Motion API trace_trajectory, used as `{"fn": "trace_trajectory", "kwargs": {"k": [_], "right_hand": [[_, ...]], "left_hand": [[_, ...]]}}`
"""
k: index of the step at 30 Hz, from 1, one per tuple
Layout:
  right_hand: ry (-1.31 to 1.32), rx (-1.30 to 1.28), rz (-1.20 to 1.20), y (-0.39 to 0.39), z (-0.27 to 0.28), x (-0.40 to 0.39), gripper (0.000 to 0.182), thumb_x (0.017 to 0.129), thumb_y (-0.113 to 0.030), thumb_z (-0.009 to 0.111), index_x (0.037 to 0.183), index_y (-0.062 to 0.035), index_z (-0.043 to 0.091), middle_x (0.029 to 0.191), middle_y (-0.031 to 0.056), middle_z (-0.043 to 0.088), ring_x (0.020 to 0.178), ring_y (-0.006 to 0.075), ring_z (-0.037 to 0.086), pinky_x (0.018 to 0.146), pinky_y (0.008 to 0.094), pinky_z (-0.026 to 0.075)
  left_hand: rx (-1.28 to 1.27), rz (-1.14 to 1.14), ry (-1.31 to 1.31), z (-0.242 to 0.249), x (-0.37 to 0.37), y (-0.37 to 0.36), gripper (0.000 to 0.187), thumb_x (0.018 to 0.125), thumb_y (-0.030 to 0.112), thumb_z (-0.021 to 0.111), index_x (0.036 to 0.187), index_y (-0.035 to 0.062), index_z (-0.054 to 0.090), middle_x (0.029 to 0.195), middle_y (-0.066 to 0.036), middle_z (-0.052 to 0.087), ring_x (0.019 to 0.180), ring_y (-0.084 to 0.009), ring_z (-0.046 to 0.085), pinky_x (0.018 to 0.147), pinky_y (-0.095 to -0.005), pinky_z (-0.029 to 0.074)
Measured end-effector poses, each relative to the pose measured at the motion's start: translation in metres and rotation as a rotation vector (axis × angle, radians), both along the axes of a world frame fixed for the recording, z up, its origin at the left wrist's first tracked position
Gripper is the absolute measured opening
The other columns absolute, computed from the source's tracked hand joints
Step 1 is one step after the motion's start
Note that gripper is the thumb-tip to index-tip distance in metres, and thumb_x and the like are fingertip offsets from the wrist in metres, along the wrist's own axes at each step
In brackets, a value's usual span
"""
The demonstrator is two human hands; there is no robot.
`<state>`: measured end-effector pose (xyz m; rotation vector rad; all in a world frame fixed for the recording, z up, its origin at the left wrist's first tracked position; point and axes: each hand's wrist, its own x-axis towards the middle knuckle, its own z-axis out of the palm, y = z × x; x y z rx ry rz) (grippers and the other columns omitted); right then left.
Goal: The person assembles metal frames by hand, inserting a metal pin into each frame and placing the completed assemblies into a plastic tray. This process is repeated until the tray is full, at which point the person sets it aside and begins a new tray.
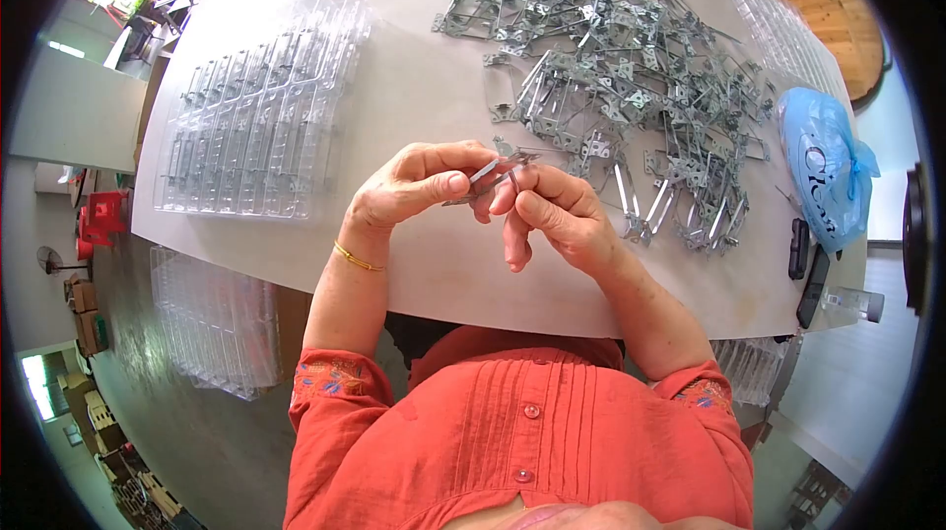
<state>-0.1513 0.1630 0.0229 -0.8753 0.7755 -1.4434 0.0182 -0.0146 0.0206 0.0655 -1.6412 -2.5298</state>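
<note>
Near the front of the table, my left hand (pixel 414 183) and my right hand (pixel 564 215) meet around a small metal bracket (pixel 483 172). The thumb and fingers of my left hand pinch one side of it. On the other side, my right thumb and index finger grip it, the lower fingers curled. Part of the bracket is hidden by my fingers. Just beyond my right hand spreads a tangled pile of similar metal brackets (pixel 631 67) with thin rods. Left of my hands lies a clear plastic tray (pixel 258 116) with metal parts in its rows.
A blue plastic bag (pixel 826 170) sits at the right edge, close to a black object (pixel 813 284) and a clear bottle (pixel 855 303). Another clear tray (pixel 778 28) lies at the far right. Stacked trays (pixel 212 318) stand below the table's left side. A red stool (pixel 101 218) is farther left.
</note>
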Motion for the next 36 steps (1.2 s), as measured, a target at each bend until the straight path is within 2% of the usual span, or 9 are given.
{"fn": "trace_trajectory", "kwargs": {"k": [5, 7, 16, 23, 28, 36], "right_hand": [[-0.014, -0.004, -0.011, 0.000, 0.002, -0.002, 0.029, 0.110, -0.026, 0.049, 0.110, 0.0004, 0.062, 0.073, 0.0072, 0.065, 0.061, 0.0159, 0.067, 0.053, 0.0268, 0.051], [-0.035, -0.004, -0.008, 0.000, 0.001, -0.003, 0.030, 0.110, -0.027, 0.049, 0.110, 0.0003, 0.062, 0.072, 0.0076, 0.065, 0.060, 0.0163, 0.067, 0.052, 0.0271, 0.051], [-0.050, 0.022, 0.001, 0.000, 0.004, -0.007, 0.030, 0.109, -0.027, 0.049, 0.107, 0.0009, 0.061, 0.066, 0.0089, 0.064, 0.057, 0.0187, 0.066, 0.052, 0.0297, 0.051], [-0.067, 0.062, -0.030, 0.000, 0.002, -0.008, 0.028, 0.108, -0.025, 0.051, 0.105, 0.0016, 0.061, 0.066, 0.0087, 0.064, 0.057, 0.0186, 0.066, 0.052, 0.0296, 0.050], [-0.012, 0.067, -0.032, -0.001, 0.003, -0.008, 0.028, 0.108, -0.025, 0.051, 0.104, 0.0011, 0.061, 0.066, 0.0073, 0.063, 0.056, 0.0176, 0.065, 0.051, 0.0286, 0.049], [0.031, 0.089, -0.044, 0.000, 0.005, -0.009, 0.029, 0.108, -0.026, 0.053, 0.102, 0.0002, 0.062, 0.065, 0.0065, 0.064, 0.056, 0.0158, 0.065, 0.051, 0.0279, 0.049]], "left_hand": [[-0.032, -0.033, 0.029, 0.004, -0.003, 0.001, 0.050, 0.098, 0.027, 0.067, 0.133, -0.0080, 0.061, 0.111, -0.013, 0.061, 0.088, -0.0212, 0.063, 0.082, -0.0322, 0.051], [-0.062, 0.041, -0.018, 0.008, -0.004, 0.005, 0.056, 0.095, 0.035, 0.070, 0.128, -0.0089, 0.063, 0.097, -0.009, 0.059, 0.084, -0.0187, 0.058, 0.074, -0.0317, 0.048], [-0.148, 0.052, 0.060, -0.001, -0.005, -0.003, 0.046, 0.098, 0.027, 0.066, 0.130, -0.0056, 0.065, 0.096, -0.010, 0.061, 0.079, -0.0160, 0.054, 0.064, -0.0284, 0.041], [-0.112, 0.060, 0.057, -0.003, -0.001, -0.006, 0.043, 0.097, 0.022, 0.067, 0.131, -0.0049, 0.064, 0.100, -0.011, 0.063, 0.077, -0.0145, 0.052, 0.063, -0.0272, 0.040], [-0.152, 0.109, -0.036, 0.001, -0.001, -0.005, 0.047, 0.095, 0.027, 0.071, 0.127, -0.0057, 0.065, 0.093, -0.007, 0.059, 0.074, -0.0106, 0.050, 0.062, -0.0239, 0.038], [-0.208, 0.121, -0.046, 0.005, -0.002, -0.005, 0.050, 0.093, 0.032, 0.072, 0.123, -0.0075, 0.065, 0.089, -0.005, 0.057, 0.070, -0.0091, 0.048, 0.061, -0.0239, 0.037]]}}
